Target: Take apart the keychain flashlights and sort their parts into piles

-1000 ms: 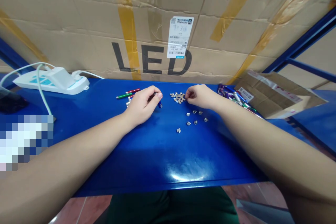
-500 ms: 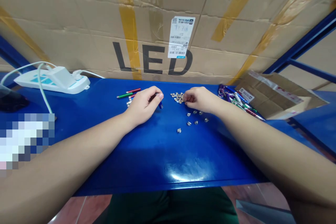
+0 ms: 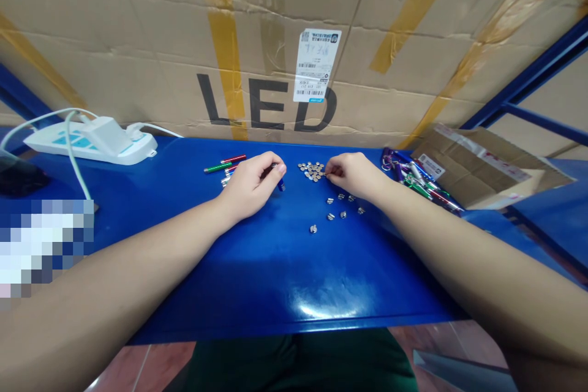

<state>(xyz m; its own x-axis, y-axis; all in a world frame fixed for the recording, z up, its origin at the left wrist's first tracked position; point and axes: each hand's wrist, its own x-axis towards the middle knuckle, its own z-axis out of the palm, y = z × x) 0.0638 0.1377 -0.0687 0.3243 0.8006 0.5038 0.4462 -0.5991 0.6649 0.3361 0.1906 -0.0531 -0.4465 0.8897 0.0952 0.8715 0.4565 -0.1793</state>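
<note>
My left hand (image 3: 250, 185) is pinched around a small blue metal tube (image 3: 280, 184), whose end sticks out past the fingertips. My right hand (image 3: 353, 176) has its fingertips at the right edge of a heap of silver button cells (image 3: 311, 171). Whether those fingers hold a cell is hidden. Several small stacks of cells (image 3: 337, 205) lie loose below the heap on the blue metal bench (image 3: 275, 282). Several thin red and green metal tubes (image 3: 225, 165) lie just beyond my left hand.
A tangle of small coloured tubes with clips (image 3: 413, 176) lies against a flattened cardboard package (image 3: 482, 171) at the right. A white power strip (image 3: 87, 144) with cables sits at the far left. A large taped carton (image 3: 266, 73) stands along the bench's back.
My right fingertips have shifted slightly along the heap's right edge. My left hand has barely moved and keeps the blue tube.
</note>
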